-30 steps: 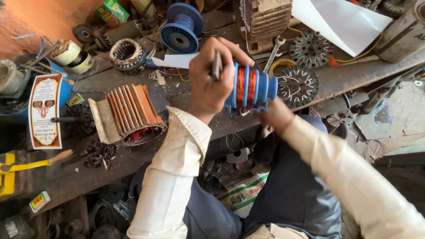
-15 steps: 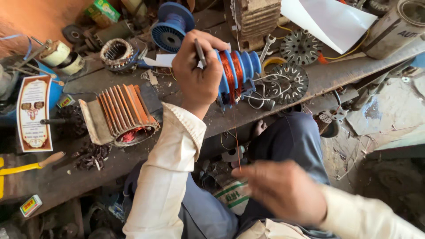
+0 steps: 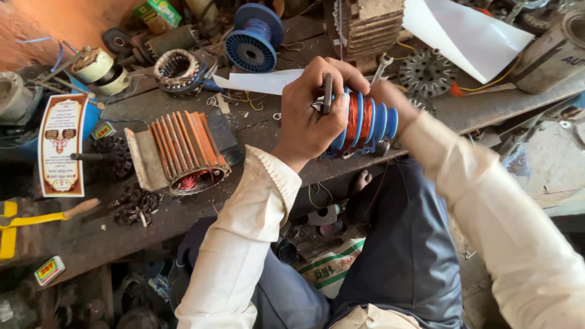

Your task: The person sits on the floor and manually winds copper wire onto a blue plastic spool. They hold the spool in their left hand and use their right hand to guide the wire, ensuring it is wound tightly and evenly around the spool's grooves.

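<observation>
Over the desk [image 3: 183, 213], my left hand [image 3: 314, 119] gripped the blue winding former [image 3: 365, 122], right hand [image 3: 390, 97] cupping its far end; winding copper continued, needing steady tension next.

Left hand [image 3: 311, 119] clenched, right hand [image 3: 390, 97] curled, hands close together

The former [image 3: 365, 122] is a blue plastic winding form with several parallel ribs that divide it into grooves. It lies on its side above the front edge of the workbench, its axis running left to right. Copper wire [image 3: 352, 119] fills two grooves near its left end; the grooves toward the right end are bare blue. A thin dark tool [image 3: 328, 93] stands nearly upright against its left end.
</observation>
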